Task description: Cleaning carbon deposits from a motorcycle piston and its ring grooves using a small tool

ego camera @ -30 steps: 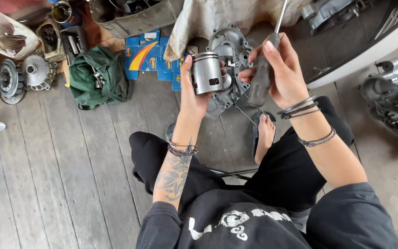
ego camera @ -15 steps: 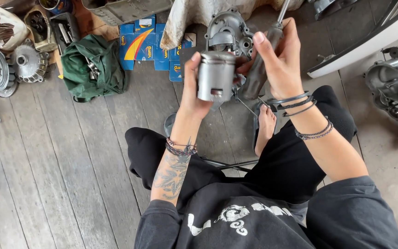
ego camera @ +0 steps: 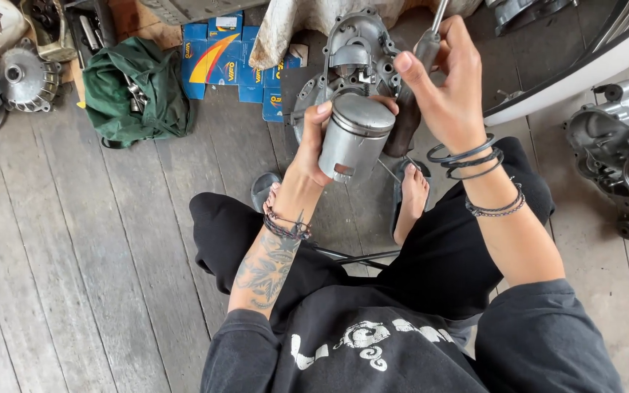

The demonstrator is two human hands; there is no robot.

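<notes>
My left hand (ego camera: 316,142) grips a grey metal piston (ego camera: 356,136), held upright in front of me with its crown tilted toward the camera. My right hand (ego camera: 447,86) is closed around the dark handle of a screwdriver (ego camera: 410,87), its metal shaft pointing up past the top edge. The two hands are close together, the tool just right of the piston. Below them on the floor lies a grey engine crankcase (ego camera: 351,58). I sit on the plank floor in black trousers, one bare foot (ego camera: 410,200) showing.
A green cloth bag (ego camera: 134,91) and blue cardboard boxes (ego camera: 216,54) lie at the upper left. Round metal engine parts (ego camera: 16,80) sit at the far left. Another engine casing (ego camera: 620,156) stands at the right, by a white curved panel (ego camera: 584,65).
The piston has been raised and turned, its crown now tilted toward the camera. Both hands have come up closer to the camera. The screwdriver stays in the right hand.
</notes>
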